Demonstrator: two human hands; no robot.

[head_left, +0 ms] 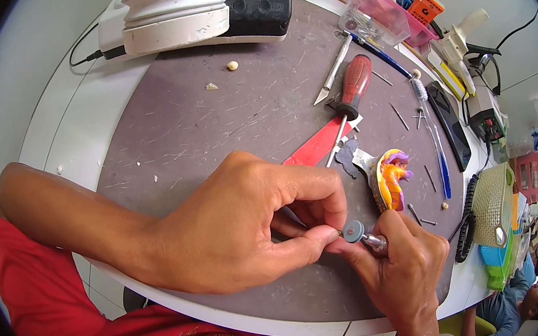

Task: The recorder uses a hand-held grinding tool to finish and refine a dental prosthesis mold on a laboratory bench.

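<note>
My right hand [406,268] grips a rotary handpiece [376,243] that carries a grey-blue grinding disc [355,231]. Close beside the disc, the thumb and fingertips of my left hand [230,229] are pinched together on something tiny, mostly hidden by the fingers. The two hands nearly touch at the fingertips, over the mat's front part. Just beyond my right hand lies a dental impression tray [391,181] with orange and purple material in it. A grey scrap [349,158] is by its handle. Farther back, a red-handled screwdriver [356,85] rests across a red strip [317,143].
A brownish-grey mat [176,112] covers the table. A ribbed white hose [172,0] stands back left. Behind lie a craft knife [335,70] and a clear box [375,15]. Rightward are a brush [432,126], several burs, a phone [449,124], a basket [491,203] and another person [502,317].
</note>
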